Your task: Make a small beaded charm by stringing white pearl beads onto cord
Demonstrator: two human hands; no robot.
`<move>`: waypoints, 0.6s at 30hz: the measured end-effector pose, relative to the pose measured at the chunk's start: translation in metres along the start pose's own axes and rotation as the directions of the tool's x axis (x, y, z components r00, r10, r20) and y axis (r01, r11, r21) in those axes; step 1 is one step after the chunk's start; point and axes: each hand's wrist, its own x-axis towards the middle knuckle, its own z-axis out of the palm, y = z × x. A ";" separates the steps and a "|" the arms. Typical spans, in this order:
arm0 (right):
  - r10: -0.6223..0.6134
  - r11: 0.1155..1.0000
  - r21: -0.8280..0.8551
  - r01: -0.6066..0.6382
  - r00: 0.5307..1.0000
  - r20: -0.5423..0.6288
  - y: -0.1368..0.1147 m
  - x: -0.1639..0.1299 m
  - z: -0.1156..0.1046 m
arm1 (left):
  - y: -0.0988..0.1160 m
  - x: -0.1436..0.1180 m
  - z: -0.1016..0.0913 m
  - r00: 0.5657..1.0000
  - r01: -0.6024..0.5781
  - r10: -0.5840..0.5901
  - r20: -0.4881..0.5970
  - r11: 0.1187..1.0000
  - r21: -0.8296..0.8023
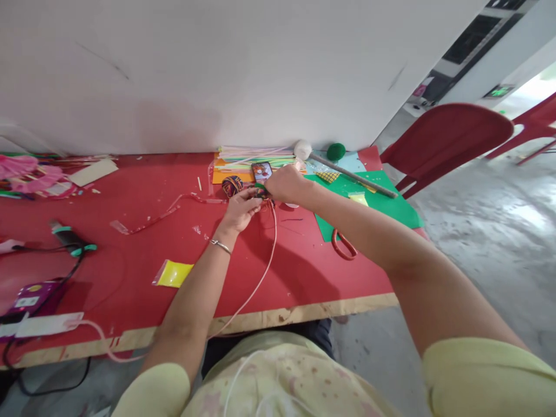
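Note:
My left hand (240, 211) is pinched closed on a small green and dark piece (261, 191), whose kind I cannot make out. Against it my right hand (285, 185) is curled closed, its fingertips mostly hidden behind the knuckles. A ball of multicoloured yarn (232, 185) lies just beyond my left fingers. Behind both hands a phone (261, 171) with a lit screen rests on the table. From below the hands a pink cable (274, 243) runs down over the table's front edge.
Paper strips (256, 156), a grey stick (354, 174), a green ball (336, 152) and green sheet (391, 205) lie behind and right. Red-handled scissors (344, 246) sit nearer. Leftward are a yellow packet (174, 274), glue gun (69, 237) and power strip (47, 325). A red chair (447, 142) stands right.

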 end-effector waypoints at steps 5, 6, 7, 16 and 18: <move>0.074 0.997 -0.034 -0.074 0.997 -0.014 0.014 -0.018 0.006 | 0.007 0.015 -0.014 0.993 -0.035 0.045 -0.112 0.995 0.095; 0.093 0.995 -0.030 -0.093 0.996 -0.015 0.018 -0.022 0.008 | 0.010 0.020 -0.017 0.989 -0.048 0.061 -0.131 0.994 0.101; 0.109 0.994 -0.016 -0.109 0.994 -0.017 0.021 -0.026 0.011 | 0.012 0.025 -0.019 0.988 -0.056 0.071 -0.139 0.993 0.107; 0.102 0.991 0.091 -0.100 0.995 -0.016 0.028 -0.045 0.022 | 0.046 0.035 -0.016 1.000 0.028 -0.027 -0.008 0.998 0.063; 0.113 0.989 0.103 -0.109 0.993 -0.032 0.030 -0.048 0.024 | 0.046 0.027 -0.020 0.998 0.050 -0.050 -0.027 0.999 0.012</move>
